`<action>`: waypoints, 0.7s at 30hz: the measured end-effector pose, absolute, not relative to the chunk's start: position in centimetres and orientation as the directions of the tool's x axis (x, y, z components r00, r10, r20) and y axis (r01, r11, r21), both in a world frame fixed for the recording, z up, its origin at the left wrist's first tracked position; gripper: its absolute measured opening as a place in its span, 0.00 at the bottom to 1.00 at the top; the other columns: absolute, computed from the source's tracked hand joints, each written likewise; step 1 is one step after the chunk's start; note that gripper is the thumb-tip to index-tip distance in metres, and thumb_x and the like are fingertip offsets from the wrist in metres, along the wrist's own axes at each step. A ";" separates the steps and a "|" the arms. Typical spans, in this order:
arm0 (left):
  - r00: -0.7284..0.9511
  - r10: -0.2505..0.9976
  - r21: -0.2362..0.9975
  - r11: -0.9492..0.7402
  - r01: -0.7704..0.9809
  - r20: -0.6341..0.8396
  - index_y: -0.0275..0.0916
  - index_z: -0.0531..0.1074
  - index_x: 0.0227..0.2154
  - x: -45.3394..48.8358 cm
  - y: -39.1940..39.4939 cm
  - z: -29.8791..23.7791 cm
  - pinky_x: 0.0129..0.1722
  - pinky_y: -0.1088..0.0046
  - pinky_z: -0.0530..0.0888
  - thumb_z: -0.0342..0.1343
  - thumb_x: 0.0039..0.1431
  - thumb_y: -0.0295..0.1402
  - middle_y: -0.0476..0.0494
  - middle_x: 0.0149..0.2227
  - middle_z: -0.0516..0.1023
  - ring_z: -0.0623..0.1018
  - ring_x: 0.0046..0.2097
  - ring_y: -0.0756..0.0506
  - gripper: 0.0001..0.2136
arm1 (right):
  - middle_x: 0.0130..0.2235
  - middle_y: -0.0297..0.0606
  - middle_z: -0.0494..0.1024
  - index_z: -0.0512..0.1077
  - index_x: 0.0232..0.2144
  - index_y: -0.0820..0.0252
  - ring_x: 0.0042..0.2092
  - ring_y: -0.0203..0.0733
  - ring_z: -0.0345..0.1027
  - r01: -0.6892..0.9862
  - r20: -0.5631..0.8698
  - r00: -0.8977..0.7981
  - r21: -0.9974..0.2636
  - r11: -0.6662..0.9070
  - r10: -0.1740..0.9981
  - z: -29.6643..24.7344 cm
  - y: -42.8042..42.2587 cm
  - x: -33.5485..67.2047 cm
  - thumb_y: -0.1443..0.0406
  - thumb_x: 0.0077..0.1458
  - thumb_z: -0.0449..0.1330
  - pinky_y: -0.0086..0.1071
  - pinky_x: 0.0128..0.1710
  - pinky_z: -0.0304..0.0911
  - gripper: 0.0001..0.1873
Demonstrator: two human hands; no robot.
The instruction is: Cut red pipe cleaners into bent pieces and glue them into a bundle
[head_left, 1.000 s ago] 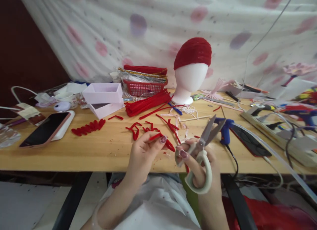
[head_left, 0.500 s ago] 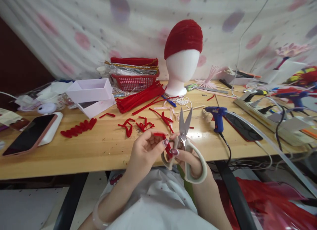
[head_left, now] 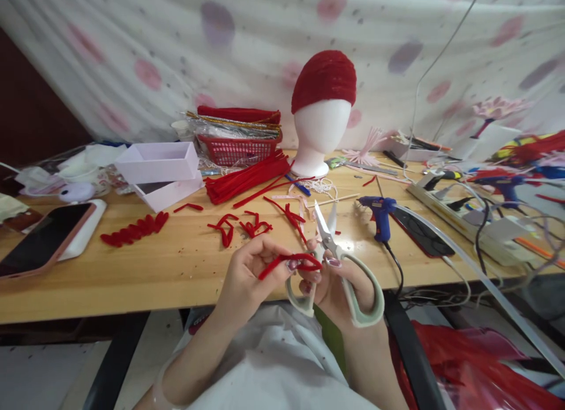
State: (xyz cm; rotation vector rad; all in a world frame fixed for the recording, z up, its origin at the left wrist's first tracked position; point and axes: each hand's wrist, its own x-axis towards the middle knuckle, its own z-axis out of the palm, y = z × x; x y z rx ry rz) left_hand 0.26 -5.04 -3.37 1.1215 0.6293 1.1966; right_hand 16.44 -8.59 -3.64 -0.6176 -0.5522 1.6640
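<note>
Between thumb and fingers, my left hand (head_left: 258, 275) pinches a red pipe cleaner (head_left: 276, 264) bent into a narrow loop. The loop's far end reaches the fingers of my right hand (head_left: 338, 286). That hand has its thumb and fingers through the pale handles of a pair of scissors (head_left: 326, 236), whose blades point up and away, slightly apart. Just beyond both hands, several bent red pipe cleaners (head_left: 256, 226) lie on the wooden table (head_left: 176, 280). A row of red fuzzy oval pieces (head_left: 135, 230) is off to the left.
A white foam head (head_left: 322, 130) in a red cap stands at the back, beside a bundle of red pipe cleaners (head_left: 245, 177) and a red basket (head_left: 241, 150). A blue glue gun (head_left: 380, 216) with its cord, a phone (head_left: 421, 230) and a power strip (head_left: 468, 222) lie to the right.
The red pipe cleaner has turned from hanging down to lying sideways as a loop between my hands. The scissors have tilted left at the tips, their blades closer together.
</note>
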 end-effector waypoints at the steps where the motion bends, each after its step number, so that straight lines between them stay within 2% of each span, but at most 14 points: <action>1: 0.289 0.946 0.912 -0.016 -0.409 0.146 0.39 0.78 0.30 0.3 -5.0 -3.3 0.33 0.82 0.75 0.68 0.53 0.28 0.51 0.28 0.82 0.79 0.30 0.53 0.04 | 0.28 0.32 0.75 0.76 0.38 0.55 0.28 0.38 0.67 -0.673 -0.097 -0.083 -0.728 -0.127 0.992 -3.9 -8.5 17.1 0.58 0.46 0.71 0.32 0.30 0.68 0.16; 2: 0.275 0.954 0.906 0.008 -0.422 0.120 0.39 0.77 0.29 0.4 -4.9 -3.2 0.32 0.82 0.75 0.67 0.53 0.28 0.51 0.27 0.82 0.79 0.28 0.53 0.04 | 0.30 0.34 0.77 0.75 0.39 0.55 0.29 0.40 0.69 -0.587 -0.093 -0.001 -0.806 -0.076 0.996 -4.2 -8.4 18.0 0.57 0.47 0.71 0.33 0.30 0.68 0.17; 4: 0.221 0.973 0.891 0.043 -0.452 0.064 0.38 0.76 0.27 0.6 -4.7 -3.0 0.29 0.82 0.75 0.67 0.52 0.28 0.53 0.24 0.81 0.79 0.26 0.54 0.05 | 0.32 0.37 0.80 0.74 0.41 0.56 0.31 0.43 0.72 -0.302 -0.061 0.176 -0.953 -0.005 0.983 -4.9 -8.1 20.0 0.55 0.45 0.72 0.35 0.31 0.68 0.22; 6: 0.160 0.987 0.883 0.050 -0.467 0.028 0.37 0.74 0.26 0.7 -4.4 -2.9 0.27 0.83 0.75 0.67 0.50 0.28 0.54 0.22 0.80 0.78 0.24 0.54 0.06 | 0.37 0.41 0.82 0.71 0.46 0.56 0.38 0.48 0.75 0.059 0.022 0.359 -0.998 0.001 0.933 -5.3 -7.9 21.9 0.55 0.45 0.72 0.38 0.38 0.70 0.27; 8: 0.116 0.993 0.882 0.040 -0.470 0.017 0.37 0.73 0.27 0.9 -4.2 -3.0 0.26 0.83 0.76 0.68 0.49 0.28 0.54 0.21 0.79 0.78 0.23 0.54 0.07 | 0.44 0.49 0.81 0.69 0.51 0.58 0.43 0.54 0.76 0.450 0.130 0.476 -0.886 -0.114 0.870 -5.5 -7.7 23.2 0.56 0.50 0.67 0.43 0.42 0.69 0.27; 10: 0.102 0.995 0.883 0.040 -0.468 0.009 0.37 0.73 0.27 1.0 -4.1 -3.1 0.26 0.82 0.77 0.67 0.50 0.29 0.53 0.21 0.80 0.79 0.23 0.53 0.07 | 0.47 0.55 0.81 0.69 0.54 0.63 0.45 0.58 0.77 0.717 0.179 0.507 -0.630 -0.298 0.843 -5.4 -7.4 23.6 0.59 0.56 0.61 0.45 0.42 0.67 0.25; 13: 0.120 0.993 0.885 0.067 -0.460 -0.012 0.36 0.74 0.28 1.1 -4.1 -3.1 0.28 0.81 0.79 0.67 0.50 0.29 0.51 0.21 0.81 0.80 0.24 0.52 0.07 | 0.43 0.55 0.83 0.71 0.55 0.66 0.43 0.58 0.78 0.859 0.127 0.469 -0.296 -0.418 0.874 -5.0 -6.9 23.4 0.65 0.61 0.55 0.41 0.38 0.65 0.21; 16: 0.134 0.990 0.884 0.096 -0.458 -0.038 0.36 0.74 0.27 1.1 -4.2 -2.9 0.27 0.81 0.80 0.69 0.48 0.30 0.51 0.22 0.82 0.81 0.25 0.51 0.08 | 0.37 0.53 0.85 0.76 0.52 0.63 0.40 0.57 0.79 0.935 0.108 0.351 -0.094 -0.341 0.930 -4.3 -6.1 23.3 0.70 0.61 0.53 0.39 0.35 0.63 0.19; 18: 0.140 0.989 0.880 0.111 -0.462 -0.051 0.36 0.73 0.27 1.1 -4.3 -2.8 0.28 0.81 0.80 0.69 0.48 0.30 0.51 0.21 0.81 0.81 0.25 0.51 0.09 | 0.33 0.53 0.85 0.80 0.46 0.64 0.37 0.56 0.79 0.958 0.105 0.285 -0.034 -0.283 0.953 -3.6 -5.5 23.6 0.72 0.59 0.54 0.40 0.36 0.63 0.18; 21: 0.155 0.986 0.872 0.125 -0.474 -0.057 0.36 0.73 0.26 1.1 -4.3 -2.9 0.29 0.79 0.81 0.69 0.48 0.30 0.51 0.21 0.81 0.81 0.25 0.51 0.09 | 0.30 0.53 0.84 0.83 0.35 0.64 0.35 0.57 0.78 0.967 0.101 0.256 -0.034 -0.254 0.961 -2.4 -5.4 23.7 0.71 0.59 0.55 0.41 0.37 0.64 0.14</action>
